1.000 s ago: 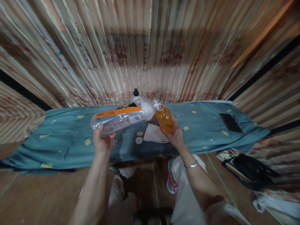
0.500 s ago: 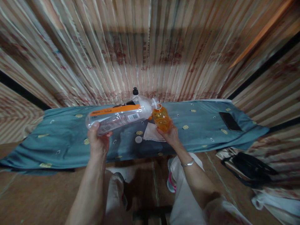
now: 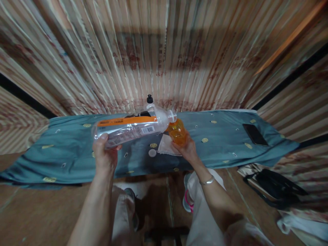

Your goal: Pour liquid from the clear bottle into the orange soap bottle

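A large clear plastic bottle [image 3: 128, 128] with an orange and silver label lies nearly level in the air, its base in my left hand [image 3: 105, 150]. Fingers and thumb of that hand are wrapped round it. Its neck points right and meets the mouth of a small orange bottle [image 3: 176, 132], which my right hand [image 3: 186, 147] grips, tilted, from the right. Whether liquid passes between them I cannot make out. Below the bottles, a pale folded cloth [image 3: 167, 145] and a round white cap [image 3: 152, 152] lie on the covered table. Behind the large bottle shows a black pump-style cap [image 3: 150, 99].
A blue-green patterned cloth [image 3: 220, 150] covers the long table. A dark phone [image 3: 255, 134] lies toward its right end. Beyond the table hangs a striped curtain [image 3: 143, 61]. On the floor at the right is a black bag [image 3: 276, 184].
The large bottle's neck has shifted slightly right and down over the small bottle's mouth. Both hands keep their grip. The whole view has shifted a little.
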### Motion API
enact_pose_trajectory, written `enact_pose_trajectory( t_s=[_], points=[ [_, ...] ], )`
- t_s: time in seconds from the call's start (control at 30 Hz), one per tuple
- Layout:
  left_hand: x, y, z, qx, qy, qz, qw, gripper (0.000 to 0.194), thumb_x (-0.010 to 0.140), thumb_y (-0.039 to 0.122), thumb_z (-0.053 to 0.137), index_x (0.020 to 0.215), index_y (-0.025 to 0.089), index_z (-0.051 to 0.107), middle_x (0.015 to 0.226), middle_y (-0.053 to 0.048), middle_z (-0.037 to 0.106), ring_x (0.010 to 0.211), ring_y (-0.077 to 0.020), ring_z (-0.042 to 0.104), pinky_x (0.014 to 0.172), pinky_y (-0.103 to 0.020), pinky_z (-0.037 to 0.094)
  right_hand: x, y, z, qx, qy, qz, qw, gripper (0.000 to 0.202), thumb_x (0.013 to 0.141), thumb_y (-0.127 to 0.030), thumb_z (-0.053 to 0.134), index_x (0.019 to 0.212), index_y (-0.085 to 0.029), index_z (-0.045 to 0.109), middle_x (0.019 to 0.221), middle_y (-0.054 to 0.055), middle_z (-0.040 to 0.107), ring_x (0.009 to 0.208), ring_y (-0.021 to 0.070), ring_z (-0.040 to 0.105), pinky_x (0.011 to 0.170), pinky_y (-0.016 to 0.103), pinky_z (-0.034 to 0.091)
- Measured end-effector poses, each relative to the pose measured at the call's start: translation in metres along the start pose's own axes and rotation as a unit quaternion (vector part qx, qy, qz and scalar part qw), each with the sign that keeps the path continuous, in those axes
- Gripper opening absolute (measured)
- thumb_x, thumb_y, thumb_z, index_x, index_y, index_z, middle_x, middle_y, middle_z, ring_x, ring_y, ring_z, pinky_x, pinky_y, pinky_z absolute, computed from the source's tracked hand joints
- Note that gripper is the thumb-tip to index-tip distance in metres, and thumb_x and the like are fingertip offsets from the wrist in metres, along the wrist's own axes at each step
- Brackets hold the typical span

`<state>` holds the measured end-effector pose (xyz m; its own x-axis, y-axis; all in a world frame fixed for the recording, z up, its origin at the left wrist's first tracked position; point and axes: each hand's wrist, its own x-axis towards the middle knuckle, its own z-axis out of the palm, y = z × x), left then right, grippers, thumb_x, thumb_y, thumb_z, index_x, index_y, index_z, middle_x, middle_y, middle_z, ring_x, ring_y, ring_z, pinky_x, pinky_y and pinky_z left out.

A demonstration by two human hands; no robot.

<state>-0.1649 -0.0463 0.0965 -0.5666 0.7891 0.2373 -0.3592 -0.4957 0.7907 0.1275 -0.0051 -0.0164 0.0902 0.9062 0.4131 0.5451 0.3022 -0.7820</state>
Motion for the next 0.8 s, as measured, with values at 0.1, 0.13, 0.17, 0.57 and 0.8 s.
enact_pose_trajectory(
  t_s=[0.1, 0.13, 0.17, 0.57, 0.8],
  points=[
    [-0.001, 0.002, 0.002, 0.012, 0.004, -0.001, 1.0, 0.04, 0.059, 0.044, 0.087, 0.09, 0.023, 0.074, 0.087, -0.004, 0.073, 0.06, -0.0135, 0.053, 0.04, -0.024, 0.019, 0.0, 0.001, -0.001, 0.013, -0.003, 0.007, 1.0, 0.081, 0.075, -0.049, 0.082, 0.147, -0.021, 0.056, 0.134, 0.015, 0.08, 0.119, 0.0367, 0.079, 0.1, 0.054, 0.066],
    [-0.001, 0.003, 0.003, 0.013, 0.005, 0.0, 1.0, 0.043, 0.058, 0.045, 0.087, 0.092, 0.022, 0.074, 0.088, -0.004, 0.074, 0.059, -0.0131, 0.053, 0.04, -0.024, 0.019, 0.0, 0.002, -0.002, 0.014, -0.002, 0.007, 1.0, 0.081, 0.075, -0.049, 0.083, 0.146, -0.021, 0.057, 0.135, 0.015, 0.079, 0.119, 0.037, 0.079, 0.1, 0.055, 0.066],
    [-0.001, 0.003, 0.004, 0.012, 0.007, -0.001, 1.0, 0.046, 0.057, 0.045, 0.088, 0.094, 0.022, 0.074, 0.088, -0.004, 0.074, 0.059, -0.0128, 0.053, 0.039, -0.024, 0.019, 0.0, 0.002, -0.002, 0.015, -0.001, 0.006, 1.0, 0.081, 0.074, -0.049, 0.084, 0.146, -0.021, 0.057, 0.135, 0.015, 0.079, 0.12, 0.0372, 0.079, 0.101, 0.055, 0.066],
    [-0.001, 0.006, 0.005, 0.019, 0.014, -0.018, 1.0, 0.038, 0.054, 0.044, 0.086, 0.082, 0.024, 0.069, 0.072, -0.001, 0.067, 0.059, -0.0154, 0.054, 0.039, -0.023, 0.021, 0.002, 0.009, -0.009, -0.035, 0.026, -0.032, 0.999, 0.076, 0.078, -0.04, 0.083, 0.147, -0.02, 0.056, 0.138, 0.017, 0.077, 0.123, 0.0366, 0.078, 0.103, 0.051, 0.065],
    [-0.001, 0.006, 0.003, 0.023, 0.002, -0.02, 1.0, 0.033, 0.055, 0.042, 0.088, 0.078, 0.026, 0.07, 0.073, -0.001, 0.066, 0.059, -0.0151, 0.055, 0.037, -0.023, 0.025, 0.002, 0.018, -0.014, -0.066, 0.016, -0.032, 0.997, 0.082, 0.079, -0.042, 0.083, 0.151, -0.016, 0.053, 0.143, 0.021, 0.074, 0.128, 0.0376, 0.075, 0.107, 0.052, 0.063]
  ],
)
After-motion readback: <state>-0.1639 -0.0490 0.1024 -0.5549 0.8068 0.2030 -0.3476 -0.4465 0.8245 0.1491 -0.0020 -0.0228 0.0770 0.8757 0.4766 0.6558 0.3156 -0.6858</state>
